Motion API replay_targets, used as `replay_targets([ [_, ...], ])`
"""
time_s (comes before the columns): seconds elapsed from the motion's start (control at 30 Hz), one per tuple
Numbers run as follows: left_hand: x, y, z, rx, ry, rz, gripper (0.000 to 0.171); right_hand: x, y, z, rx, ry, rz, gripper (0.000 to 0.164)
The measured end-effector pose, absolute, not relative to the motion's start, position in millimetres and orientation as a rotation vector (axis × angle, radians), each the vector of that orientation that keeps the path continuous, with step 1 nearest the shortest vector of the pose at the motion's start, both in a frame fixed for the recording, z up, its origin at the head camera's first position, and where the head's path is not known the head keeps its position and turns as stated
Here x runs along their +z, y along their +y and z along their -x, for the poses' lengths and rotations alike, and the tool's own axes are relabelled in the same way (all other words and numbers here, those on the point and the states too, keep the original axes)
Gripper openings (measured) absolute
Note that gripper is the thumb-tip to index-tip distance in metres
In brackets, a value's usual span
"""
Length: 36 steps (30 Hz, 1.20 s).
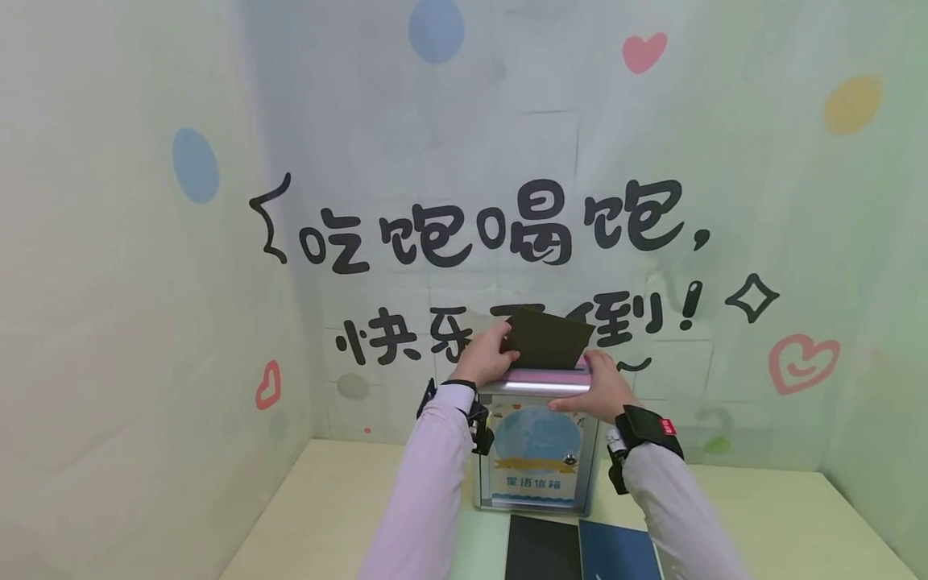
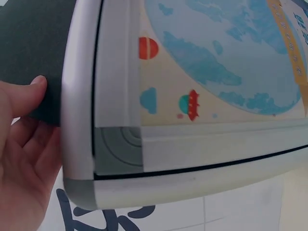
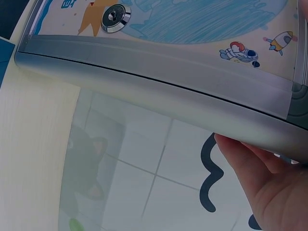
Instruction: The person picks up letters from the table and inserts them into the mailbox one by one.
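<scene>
A silver-framed letter box (image 1: 536, 503) with a pink top stands upright, its front showing a blue globe picture and a keyhole lock (image 3: 115, 18). A dark, flat card (image 1: 548, 340) stands up from the top of the box, tilted slightly, its lower edge at the slot. My left hand (image 1: 487, 352) pinches the card's left edge, thumb on the near face; the left wrist view shows the thumb on the dark sheet (image 2: 33, 43) beside the silver frame. At the box's upper right corner, my right hand (image 1: 600, 388) grips the top, thumb across the front.
On the pale table (image 1: 319, 515), a black flat item (image 1: 544, 548) and a blue one (image 1: 619, 552) lie side by side before the box. A light green sheet (image 1: 478, 544) lies left of them. Behind rises a printed wall (image 1: 435, 121) with large black characters.
</scene>
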<state>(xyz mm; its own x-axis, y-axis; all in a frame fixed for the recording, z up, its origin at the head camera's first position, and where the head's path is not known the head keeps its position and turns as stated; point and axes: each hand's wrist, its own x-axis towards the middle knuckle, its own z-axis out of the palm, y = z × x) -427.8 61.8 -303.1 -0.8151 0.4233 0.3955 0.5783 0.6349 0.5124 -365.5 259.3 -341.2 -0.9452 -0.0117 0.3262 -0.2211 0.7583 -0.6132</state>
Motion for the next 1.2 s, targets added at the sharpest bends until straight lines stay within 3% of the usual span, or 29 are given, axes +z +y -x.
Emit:
replay_targets([
  [0.3, -306.7, 57.0, 425.3, -0.885, -2.626, 0.786, 0.035, -342.9, 258.8, 366.8, 0.975, -2.647, -0.176, 0.093],
  [0.5, -303.8, 47.8, 422.0, -0.997, -2.7, 0.772, 0.102, -343.4, 257.2, 369.4, 0.983, -2.668, -0.167, 0.1],
  [0.57, -301.8, 45.5, 421.8, -0.995, -2.721, 0.739, 0.113, -342.6, 256.9, 368.8, 0.97, -2.675, -0.16, 0.103],
  [0.8, -303.6, 41.2, 422.2, -0.987, -2.758, 0.715, 0.115, -343.0, 259.0, 369.0, 0.955, -2.679, -0.141, 0.104],
  [1.2, -339.5, 41.0, 421.4, -1.122, -2.74, 0.716, 0.117, -339.7, 259.4, 363.5, 0.944, -2.669, -0.165, 0.103],
])
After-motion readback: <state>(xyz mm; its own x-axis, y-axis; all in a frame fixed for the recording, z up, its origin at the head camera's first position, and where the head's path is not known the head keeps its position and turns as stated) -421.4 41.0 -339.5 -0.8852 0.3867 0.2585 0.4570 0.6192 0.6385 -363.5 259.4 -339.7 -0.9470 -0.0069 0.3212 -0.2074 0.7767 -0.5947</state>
